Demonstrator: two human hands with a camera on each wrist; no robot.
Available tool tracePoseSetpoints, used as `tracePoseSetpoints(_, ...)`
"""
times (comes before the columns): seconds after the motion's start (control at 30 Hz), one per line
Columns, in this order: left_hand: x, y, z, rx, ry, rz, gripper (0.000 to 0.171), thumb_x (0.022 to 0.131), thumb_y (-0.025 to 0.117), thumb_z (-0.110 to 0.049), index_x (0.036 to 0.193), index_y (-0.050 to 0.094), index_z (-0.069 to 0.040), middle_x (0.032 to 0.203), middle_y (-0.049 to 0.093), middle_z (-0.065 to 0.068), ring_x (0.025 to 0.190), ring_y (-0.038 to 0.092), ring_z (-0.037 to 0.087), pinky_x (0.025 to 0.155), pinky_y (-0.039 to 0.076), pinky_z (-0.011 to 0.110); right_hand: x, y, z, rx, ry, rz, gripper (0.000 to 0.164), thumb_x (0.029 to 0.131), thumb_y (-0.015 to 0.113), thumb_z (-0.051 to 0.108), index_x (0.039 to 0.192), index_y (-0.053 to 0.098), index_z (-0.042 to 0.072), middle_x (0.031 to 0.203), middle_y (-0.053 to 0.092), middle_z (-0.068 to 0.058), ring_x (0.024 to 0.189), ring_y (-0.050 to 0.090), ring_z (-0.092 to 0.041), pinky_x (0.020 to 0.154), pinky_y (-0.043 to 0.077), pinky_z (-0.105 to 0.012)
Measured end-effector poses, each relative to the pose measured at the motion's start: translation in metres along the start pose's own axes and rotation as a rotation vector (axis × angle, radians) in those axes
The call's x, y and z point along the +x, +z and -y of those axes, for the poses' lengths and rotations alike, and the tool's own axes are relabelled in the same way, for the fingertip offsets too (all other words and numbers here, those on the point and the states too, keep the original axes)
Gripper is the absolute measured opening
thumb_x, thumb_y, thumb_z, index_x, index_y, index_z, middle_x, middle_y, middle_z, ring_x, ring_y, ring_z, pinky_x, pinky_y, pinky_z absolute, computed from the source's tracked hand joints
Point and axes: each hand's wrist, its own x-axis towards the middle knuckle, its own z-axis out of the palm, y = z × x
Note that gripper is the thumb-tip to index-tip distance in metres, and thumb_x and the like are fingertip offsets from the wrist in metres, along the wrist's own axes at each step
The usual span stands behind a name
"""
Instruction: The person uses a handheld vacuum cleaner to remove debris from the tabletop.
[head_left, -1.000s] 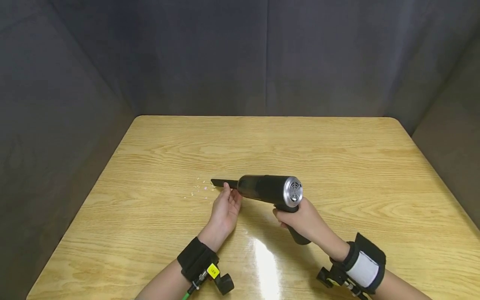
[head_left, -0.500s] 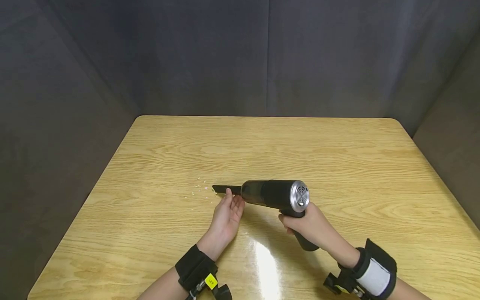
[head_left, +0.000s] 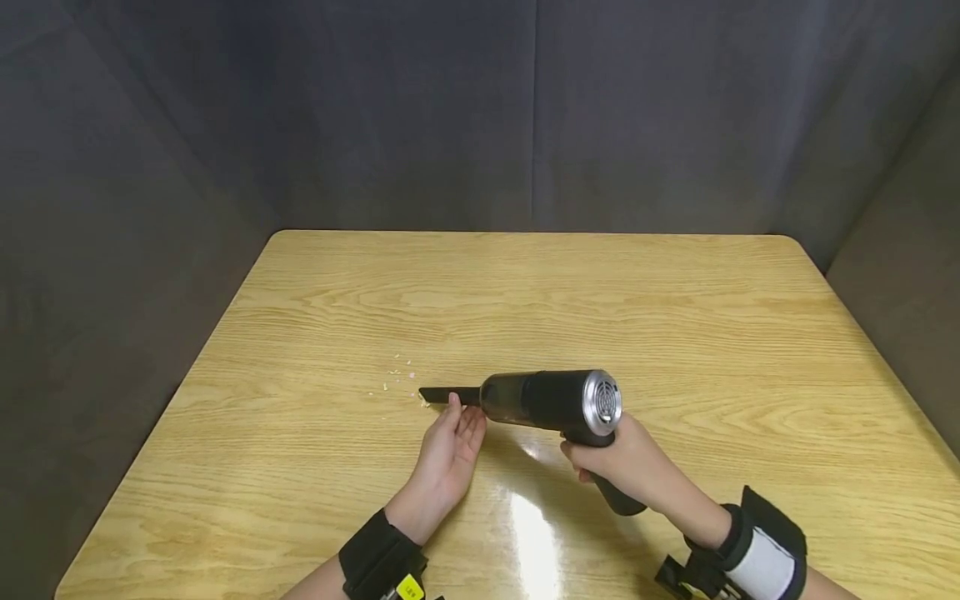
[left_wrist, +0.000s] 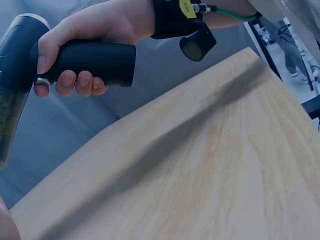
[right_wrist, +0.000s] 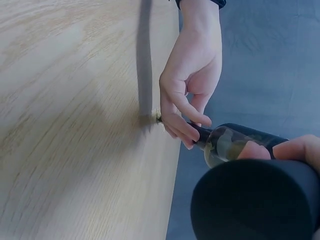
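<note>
A black handheld vacuum cleaner [head_left: 547, 400] with a silver vented end lies level over the table in the head view. Its handle [left_wrist: 95, 62] is gripped by my right hand [head_left: 633, 462], fingers wrapped round it and thumb near a silver button. My left hand [head_left: 442, 462] holds the slim black nozzle [head_left: 450, 395] between thumb and fingers, as the right wrist view also shows. Small pale and pinkish crumbs [head_left: 386, 387] are scattered left of the nozzle, with some right at its tip. Through the clear dust cup [left_wrist: 10, 117], greenish-yellow matter shows.
The wood-grain table [head_left: 525, 292] has rounded far corners. Dark grey curtains [head_left: 405, 117] enclose it at the back and sides. In the left wrist view, cables and equipment [left_wrist: 295, 50] appear beyond the table's edge.
Both hands have drawn the vacuum cleaner toward me, with its nozzle tip passing down the right side of the crumbs. The grip of each hand is the same.
</note>
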Motion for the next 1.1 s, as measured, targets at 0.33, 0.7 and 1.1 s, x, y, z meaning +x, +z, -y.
tracePoseSetpoints(0.33, -0.003, -0.004, -0.004, -0.024, 0.02, -0.036, 0.023, 0.097, 0.043, -0.03, 0.106, 0.039, -0.009, 0.094, 0.046, 0.0, 0.084, 0.052, 0.006, 0.074, 0.054, 0.01, 0.002, 0.008, 0.001, 0.0, 0.017, -0.016, 0.025, 0.079, 0.066, 0.01, 0.094, 0.057, -0.007, 0.06, 0.056, -0.004, 0.054, 0.058, -0.017, 0.057, 0.054, -0.031)
tracePoseSetpoints(0.7, 0.009, -0.008, -0.012, -0.021, 0.031, -0.033, 0.028, 0.096, 0.045, -0.033, 0.11, 0.038, -0.011, 0.097, 0.042, -0.001, 0.087, 0.049, 0.004, 0.074, 0.053, 0.009, 0.013, 0.018, 0.001, -0.002, 0.006, -0.041, 0.022, 0.08, 0.066, 0.01, 0.093, 0.058, -0.005, 0.06, 0.058, -0.007, 0.055, 0.059, -0.019, 0.057, 0.053, -0.03)
tracePoseSetpoints(1.1, -0.004, -0.01, -0.014, -0.009, 0.042, -0.034, 0.028, 0.098, 0.042, -0.032, 0.116, 0.033, -0.013, 0.106, 0.037, 0.001, 0.091, 0.047, 0.005, 0.076, 0.052, 0.007, 0.01, 0.021, 0.005, -0.013, 0.007, -0.039, 0.022, 0.078, 0.067, 0.011, 0.091, 0.059, -0.005, 0.059, 0.058, -0.004, 0.055, 0.059, -0.018, 0.056, 0.052, -0.03)
